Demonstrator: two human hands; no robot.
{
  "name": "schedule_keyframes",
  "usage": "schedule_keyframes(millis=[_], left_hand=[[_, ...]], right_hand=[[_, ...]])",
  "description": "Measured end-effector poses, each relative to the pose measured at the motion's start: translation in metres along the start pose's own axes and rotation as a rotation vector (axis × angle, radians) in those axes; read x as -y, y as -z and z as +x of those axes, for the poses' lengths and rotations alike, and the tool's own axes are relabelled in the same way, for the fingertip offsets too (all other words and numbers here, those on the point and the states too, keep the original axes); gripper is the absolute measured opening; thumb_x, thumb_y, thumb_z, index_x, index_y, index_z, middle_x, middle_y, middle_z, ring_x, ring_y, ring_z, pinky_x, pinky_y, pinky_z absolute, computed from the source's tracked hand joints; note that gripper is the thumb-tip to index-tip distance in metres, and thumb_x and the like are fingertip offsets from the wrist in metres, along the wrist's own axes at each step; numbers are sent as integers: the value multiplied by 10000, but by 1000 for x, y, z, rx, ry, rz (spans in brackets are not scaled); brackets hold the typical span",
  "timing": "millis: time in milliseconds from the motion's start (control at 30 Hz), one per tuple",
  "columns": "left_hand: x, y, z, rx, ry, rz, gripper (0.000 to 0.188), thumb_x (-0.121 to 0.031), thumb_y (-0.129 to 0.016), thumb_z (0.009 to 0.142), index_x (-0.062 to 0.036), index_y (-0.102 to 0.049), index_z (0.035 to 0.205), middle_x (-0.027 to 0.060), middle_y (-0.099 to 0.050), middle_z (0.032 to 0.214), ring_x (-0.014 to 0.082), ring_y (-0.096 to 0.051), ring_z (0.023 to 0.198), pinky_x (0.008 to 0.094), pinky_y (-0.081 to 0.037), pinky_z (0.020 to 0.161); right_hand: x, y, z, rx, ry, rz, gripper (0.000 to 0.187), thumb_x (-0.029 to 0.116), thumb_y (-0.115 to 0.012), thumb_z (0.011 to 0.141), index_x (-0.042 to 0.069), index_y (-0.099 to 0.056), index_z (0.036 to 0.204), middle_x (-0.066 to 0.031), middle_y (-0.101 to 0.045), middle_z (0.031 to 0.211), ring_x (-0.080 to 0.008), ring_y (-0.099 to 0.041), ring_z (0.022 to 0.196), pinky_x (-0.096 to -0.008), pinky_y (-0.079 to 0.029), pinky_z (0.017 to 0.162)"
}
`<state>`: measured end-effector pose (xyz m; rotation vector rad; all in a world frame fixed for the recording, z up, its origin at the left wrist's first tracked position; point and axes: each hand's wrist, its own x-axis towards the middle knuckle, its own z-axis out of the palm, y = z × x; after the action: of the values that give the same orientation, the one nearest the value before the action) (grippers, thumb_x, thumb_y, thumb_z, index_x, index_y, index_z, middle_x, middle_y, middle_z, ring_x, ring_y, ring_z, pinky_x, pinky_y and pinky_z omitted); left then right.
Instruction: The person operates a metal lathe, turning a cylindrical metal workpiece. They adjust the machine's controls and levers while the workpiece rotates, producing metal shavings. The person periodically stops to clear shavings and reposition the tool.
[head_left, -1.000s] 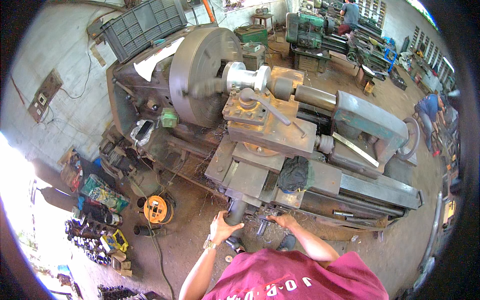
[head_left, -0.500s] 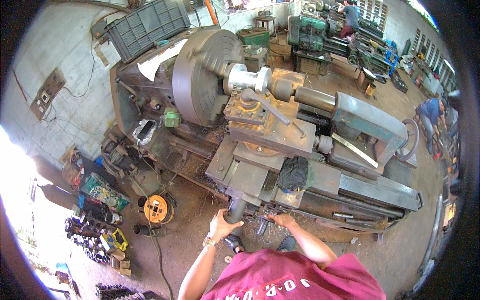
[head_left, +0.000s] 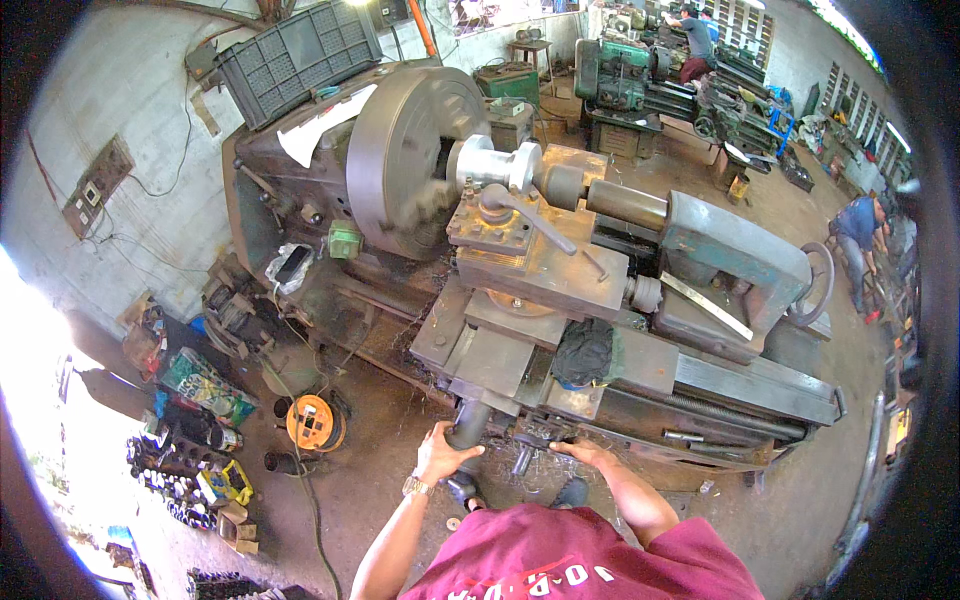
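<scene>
A big metal lathe fills the middle. My left hand (head_left: pixel 446 456) is closed round a thick dark cylinder (head_left: pixel 469 424) that juts toward me from the cross slide (head_left: pixel 488 362). To its right, my right hand (head_left: pixel 583 453) has its fingers on the rim of a small dark handwheel (head_left: pixel 530 441), whose handle sticks out at the front. Ahead, a shiny flanged metal workpiece (head_left: pixel 492 163) sits between the large round chuck (head_left: pixel 400 165), blurred as if turning, and the tailstock (head_left: pixel 735 245). The tool post (head_left: pixel 497 215) with its lever stands just in front of the workpiece.
A black cloth (head_left: pixel 587 350) lies on the carriage, and a flat metal bar (head_left: pixel 706 306) rests against the tailstock. On the floor at left are an orange cable reel (head_left: pixel 313 422) and a trailing cord. Two people work farther off, near other machines and at the right.
My right hand has shifted a little to the right along with the handwheel's rim. My left hand keeps its place on the cylinder. The chuck stays blurred.
</scene>
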<state>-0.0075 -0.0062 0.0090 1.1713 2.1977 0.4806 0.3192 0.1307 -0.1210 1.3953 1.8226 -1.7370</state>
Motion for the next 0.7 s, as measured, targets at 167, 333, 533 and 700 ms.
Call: schedule_keyframes(millis=[167, 333, 533, 700], left_hand=[[2, -2, 1, 4, -3, 22, 972, -653, -834, 591, -85, -506, 1309, 210, -604, 1248, 364, -581, 1171, 439, -477, 994], [3, -3, 2, 2, 14, 20, 976, -655, -834, 590, -98, -499, 1318, 208, -603, 1249, 366, -581, 1168, 440, -478, 994], [3, -3, 3, 9, 0, 22, 971, -660, -829, 596, -98, -498, 1316, 216, -601, 1248, 371, -585, 1162, 444, -481, 990], [4, -3, 2, 9, -6, 19, 975, -664, -827, 598, -95, -498, 1318, 221, -599, 1249, 375, -587, 1160, 445, -483, 987]], right_hand=[[4, -3, 8, -43, -26, -43, 896, 804, -586, 737, 152, -598, 1352, -146, -564, 1396, -325, -508, 1305, -431, -402, 1077], [10, -6, 2, -115, -9, -41, 722, 791, -597, 739, 193, -733, 1121, -120, -660, 1260, -314, -595, 1185, -413, -435, 1034], [20, -4, -4, -79, -7, -38, 740, 778, -593, 753, 175, -715, 1164, -126, -648, 1281, -315, -588, 1198, -406, -436, 1034], [15, -6, 2, -124, 45, -43, 808, 754, -603, 766, 162, -626, 1315, -145, -603, 1348, -324, -554, 1253, -403, -424, 1053]])
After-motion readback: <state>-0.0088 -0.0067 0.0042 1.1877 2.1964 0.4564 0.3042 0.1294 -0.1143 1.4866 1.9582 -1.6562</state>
